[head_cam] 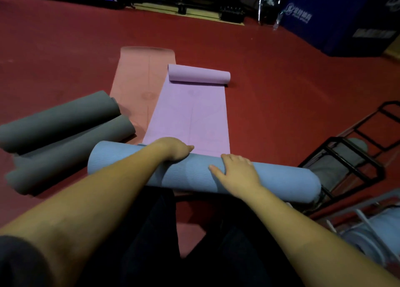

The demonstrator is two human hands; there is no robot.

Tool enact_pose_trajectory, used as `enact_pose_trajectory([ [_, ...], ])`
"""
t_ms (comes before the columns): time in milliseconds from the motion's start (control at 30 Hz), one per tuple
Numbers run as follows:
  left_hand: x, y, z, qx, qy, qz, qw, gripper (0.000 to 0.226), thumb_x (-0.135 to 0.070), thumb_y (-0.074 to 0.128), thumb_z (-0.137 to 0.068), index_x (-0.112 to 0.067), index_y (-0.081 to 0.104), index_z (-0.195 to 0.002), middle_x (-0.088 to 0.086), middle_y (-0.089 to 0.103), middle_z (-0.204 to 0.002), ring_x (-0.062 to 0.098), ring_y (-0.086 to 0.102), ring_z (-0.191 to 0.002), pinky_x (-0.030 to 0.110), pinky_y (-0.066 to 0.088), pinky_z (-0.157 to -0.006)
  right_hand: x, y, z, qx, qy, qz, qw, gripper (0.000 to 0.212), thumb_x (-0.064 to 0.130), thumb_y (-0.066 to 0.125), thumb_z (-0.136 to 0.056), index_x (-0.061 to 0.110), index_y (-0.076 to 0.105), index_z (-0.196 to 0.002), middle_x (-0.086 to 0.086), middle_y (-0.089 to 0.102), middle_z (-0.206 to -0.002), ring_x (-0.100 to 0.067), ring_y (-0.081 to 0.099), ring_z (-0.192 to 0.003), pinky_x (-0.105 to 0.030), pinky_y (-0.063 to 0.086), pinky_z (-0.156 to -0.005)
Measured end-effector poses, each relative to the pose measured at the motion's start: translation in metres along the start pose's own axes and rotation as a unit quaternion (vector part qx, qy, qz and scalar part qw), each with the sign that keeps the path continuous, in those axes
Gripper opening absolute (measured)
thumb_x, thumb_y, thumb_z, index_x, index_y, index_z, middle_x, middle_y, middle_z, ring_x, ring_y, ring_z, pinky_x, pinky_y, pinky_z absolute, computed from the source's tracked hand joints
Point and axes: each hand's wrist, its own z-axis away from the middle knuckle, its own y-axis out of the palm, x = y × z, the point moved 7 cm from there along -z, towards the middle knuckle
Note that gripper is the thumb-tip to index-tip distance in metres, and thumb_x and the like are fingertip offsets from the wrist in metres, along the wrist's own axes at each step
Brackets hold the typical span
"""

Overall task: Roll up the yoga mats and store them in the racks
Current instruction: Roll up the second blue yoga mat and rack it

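My left hand [176, 149] curls over the rolled blue mat [194, 174] on the floor [270, 104]; my right hand [236, 171] presses it with flat, spread fingers.

Both bare forearms reach forward from the near edge, converging toward the middle. The left hand [176, 149] lies farther out, wrist bent, knuckles up, fingers curled down over a rounded surface with the thumb pointing right. The right hand [236, 171] sits just beside it, nearer and to the right, palm down, fingers spread and pressed flat, thumb stretched left. A dark sleeve covers the left upper arm.
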Motion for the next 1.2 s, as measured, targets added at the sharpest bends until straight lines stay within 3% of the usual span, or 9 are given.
enact_pose_trajectory([
  [133, 0.002, 0.003, -0.012, -0.026, -0.008, 0.004, 1.000, 0.072, -0.058, 0.020, -0.102, -0.005, 0.051, -0.141, 0.016, 0.042, -0.152, 0.032, 0.040, -0.139, 0.039, 0.029, -0.113, -0.003, 0.003, -0.005, -0.032, 0.039, 0.016, 0.999, 0.081, 0.070, 0.011, -0.083, 0.020, 0.066, -0.114, -0.006, 0.068, -0.105, -0.030, 0.060, -0.102, -0.040, 0.040, -0.087],
  [200, 0.002, -0.001, -0.008, -0.124, -0.005, -0.014, 0.992, 0.066, -0.055, 0.022, -0.103, -0.009, 0.064, -0.124, 0.015, 0.059, -0.134, 0.033, 0.054, -0.122, 0.040, 0.040, -0.101, -0.004, 0.004, -0.008, -0.042, 0.045, 0.017, 0.998, 0.076, 0.068, 0.014, -0.084, 0.020, 0.067, -0.109, -0.005, 0.068, -0.100, -0.030, 0.060, -0.098, -0.039, 0.041, -0.084],
  [300, -0.003, 0.007, 0.016, -0.285, 0.049, -0.037, 0.957, 0.059, -0.054, 0.027, -0.100, -0.011, 0.068, -0.100, 0.010, 0.066, -0.103, 0.034, 0.060, -0.098, 0.042, 0.044, -0.084, -0.003, 0.003, -0.015, -0.043, 0.044, 0.028, 0.998, 0.078, 0.067, 0.010, -0.082, 0.020, 0.067, -0.108, -0.005, 0.069, -0.101, -0.029, 0.060, -0.099, -0.038, 0.041, -0.082],
  [400, 0.001, 0.032, 0.039, -0.370, 0.149, -0.090, 0.913, 0.069, -0.071, 0.037, -0.085, -0.011, 0.063, -0.106, 0.010, 0.064, -0.100, 0.034, 0.060, -0.091, 0.049, 0.045, -0.085, -0.002, 0.005, -0.024, -0.024, 0.042, 0.047, 0.998, 0.074, 0.066, 0.012, -0.086, 0.020, 0.067, -0.107, -0.006, 0.069, -0.105, -0.029, 0.061, -0.101, -0.037, 0.041, -0.082],
  [533, 0.012, 0.046, 0.036, -0.280, 0.199, -0.221, 0.913, 0.109, -0.085, 0.054, -0.061, -0.018, 0.033, -0.145, 0.015, 0.044, -0.143, 0.039, 0.047, -0.123, 0.057, 0.037, -0.099, -0.001, 0.008, -0.035, 0.008, 0.035, 0.032, 0.999, 0.062, 0.063, 0.028, -0.096, 0.017, 0.067, -0.109, -0.009, 0.068, -0.111, -0.031, 0.060, -0.107, -0.039, 0.042, -0.085],
  [633, 0.005, 0.037, 0.030, -0.215, 0.168, -0.248, 0.930, 0.121, -0.078, 0.066, -0.062, -0.024, 0.008, -0.153, 0.015, 0.032, -0.150, 0.038, 0.040, -0.128, 0.055, 0.034, -0.103, -0.004, 0.006, -0.042, 0.048, 0.044, -0.004, 0.998, 0.066, 0.065, 0.024, -0.096, 0.019, 0.067, -0.115, -0.008, 0.067, -0.117, -0.029, 0.060, -0.110, -0.038, 0.041, -0.084],
  [967, -0.002, 0.024, 0.054, -0.195, 0.200, -0.205, 0.938, 0.110, -0.083, 0.062, -0.060, -0.027, 0.024, -0.146, 0.005, 0.052, -0.127, 0.029, 0.052, -0.111, 0.044, 0.042, -0.093, -0.007, -0.011, -0.031, 0.086, 0.041, -0.026, 0.995, 0.068, 0.067, 0.021, -0.095, 0.018, 0.066, -0.109, -0.008, 0.067, -0.114, -0.029, 0.060, -0.104, -0.035, 0.038, -0.074],
  [1100, 0.000, 0.028, 0.074, -0.161, 0.226, -0.153, 0.949, 0.113, -0.086, 0.061, -0.056, -0.028, 0.029, -0.147, 0.001, 0.055, -0.129, 0.026, 0.054, -0.115, 0.040, 0.044, -0.098, -0.008, -0.003, -0.020, 0.154, 0.030, -0.026, 0.987, 0.070, 0.067, 0.020, -0.094, 0.015, 0.066, -0.109, -0.011, 0.065, -0.116, -0.029, 0.057, -0.099, -0.035, 0.040, -0.077],
  [1200, 0.007, 0.027, 0.075, -0.125, 0.234, -0.127, 0.956, 0.113, -0.090, 0.054, -0.051, -0.033, 0.028, -0.145, -0.002, 0.054, -0.131, 0.024, 0.053, -0.114, 0.039, 0.044, -0.098, -0.006, 0.004, -0.019, 0.187, 0.037, -0.025, 0.981, 0.079, 0.071, 0.016, -0.087, 0.017, 0.066, -0.113, -0.013, 0.064, -0.122, -0.031, 0.058, -0.105, -0.040, 0.045, -0.089],
])
